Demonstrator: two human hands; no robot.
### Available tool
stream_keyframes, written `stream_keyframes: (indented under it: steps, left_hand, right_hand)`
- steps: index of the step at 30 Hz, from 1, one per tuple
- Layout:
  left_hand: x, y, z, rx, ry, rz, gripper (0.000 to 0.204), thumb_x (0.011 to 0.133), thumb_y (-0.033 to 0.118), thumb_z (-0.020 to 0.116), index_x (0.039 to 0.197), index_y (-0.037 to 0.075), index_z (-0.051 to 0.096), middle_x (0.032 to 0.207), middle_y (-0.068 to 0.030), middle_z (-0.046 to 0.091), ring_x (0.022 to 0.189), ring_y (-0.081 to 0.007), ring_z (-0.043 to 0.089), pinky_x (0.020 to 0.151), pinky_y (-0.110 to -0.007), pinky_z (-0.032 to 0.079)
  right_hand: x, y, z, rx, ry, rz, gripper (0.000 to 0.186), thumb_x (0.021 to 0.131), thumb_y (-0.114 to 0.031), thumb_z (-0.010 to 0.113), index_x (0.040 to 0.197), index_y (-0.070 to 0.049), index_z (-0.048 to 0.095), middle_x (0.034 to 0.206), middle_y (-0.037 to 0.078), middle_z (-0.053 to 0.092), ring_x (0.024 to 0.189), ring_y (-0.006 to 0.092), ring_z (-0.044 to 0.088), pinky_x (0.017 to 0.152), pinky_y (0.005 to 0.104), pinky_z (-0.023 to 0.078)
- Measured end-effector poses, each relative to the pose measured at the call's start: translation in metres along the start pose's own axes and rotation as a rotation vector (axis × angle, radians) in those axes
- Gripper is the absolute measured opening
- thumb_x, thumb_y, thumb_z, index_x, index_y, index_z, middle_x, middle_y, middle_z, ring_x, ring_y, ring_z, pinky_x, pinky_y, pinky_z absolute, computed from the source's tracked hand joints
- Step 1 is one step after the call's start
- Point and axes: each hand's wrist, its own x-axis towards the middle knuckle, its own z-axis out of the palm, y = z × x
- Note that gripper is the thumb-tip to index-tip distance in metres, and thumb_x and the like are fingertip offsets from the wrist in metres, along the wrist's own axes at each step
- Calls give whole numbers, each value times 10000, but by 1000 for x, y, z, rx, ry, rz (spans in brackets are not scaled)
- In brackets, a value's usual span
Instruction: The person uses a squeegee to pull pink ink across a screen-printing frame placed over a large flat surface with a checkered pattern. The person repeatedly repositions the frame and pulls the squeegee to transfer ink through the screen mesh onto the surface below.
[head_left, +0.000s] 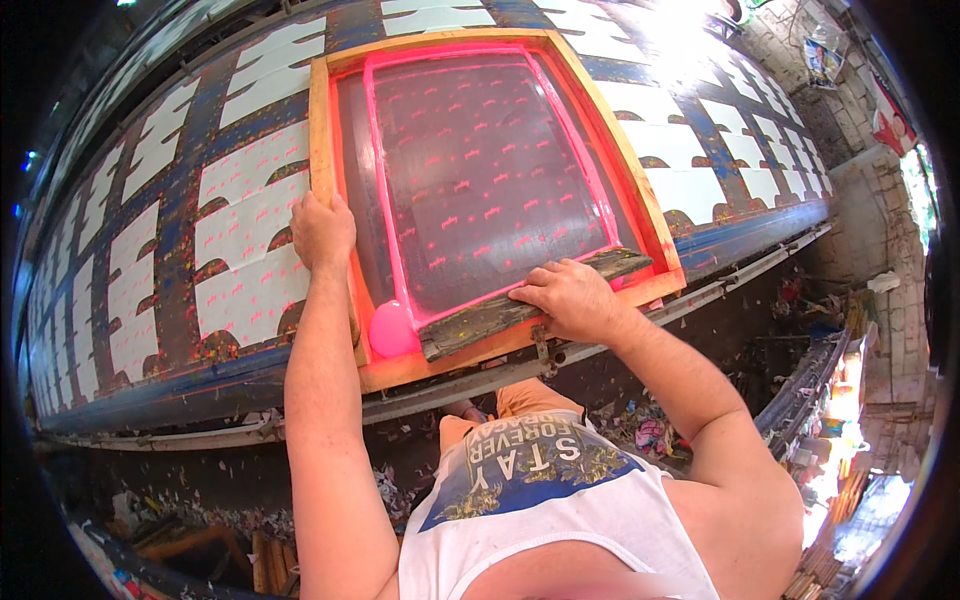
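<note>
Your L grip curled round rectangular yellow-wood frame, R grip round long dark-wood squeegee; prob. print stroke; next needs even press.

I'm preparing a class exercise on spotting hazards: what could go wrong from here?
Ink spill: pink ink is pooled in the frame's near left corner, so tipping the wooden frame might make it run.

Smearing: pink-marked white pieces lie just left of the frame; if those marks are wet, dragging it across could smudge them.

Slipping: the right hand holds the wooden bar at the frame's near end; it could slide into the ink.
</note>
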Motion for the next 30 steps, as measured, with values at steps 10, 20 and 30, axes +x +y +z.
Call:
stream_keyframes:
  steps: [10, 20, 30]
  left_hand:
    - [5, 1, 1, 65, -1, -25, 545, 1069, 376, 688, 1440, -22, 664, 1384, -250, 693, 1294, -443, 672, 1105, -563, 557]
    - [1, -1, 4, 77, 97, 1, 515, 1068, 319, 720, 1443, -28, 664, 1283, -224, 712, 1241, -431, 681, 1046, -545, 563]
    - [3, -3, 3, 53, 95, -22, 484, 1065, 352, 731, 1397, 2, 697, 1262, -220, 720, 1200, -429, 699, 1012, -557, 568]
  right_hand:
    - [167, 140, -56, 129, -315, -16, 251, 890, -181, 811, 1126, -93, 808, 1018, 236, 797, 1048, 471, 763, 891, 594, 586]
    - [388, 293, -64, -123, 100, 129, 475, 893, -101, 626, 1334, -168, 790, 1159, 212, 819, 1132, 439, 779, 995, 597, 614]
    - [417, 299, -74, -202, 69, 130, 424, 946, -147, 638, 1335, -179, 806, 1233, 189, 822, 1182, 413, 785, 1025, 563, 631]
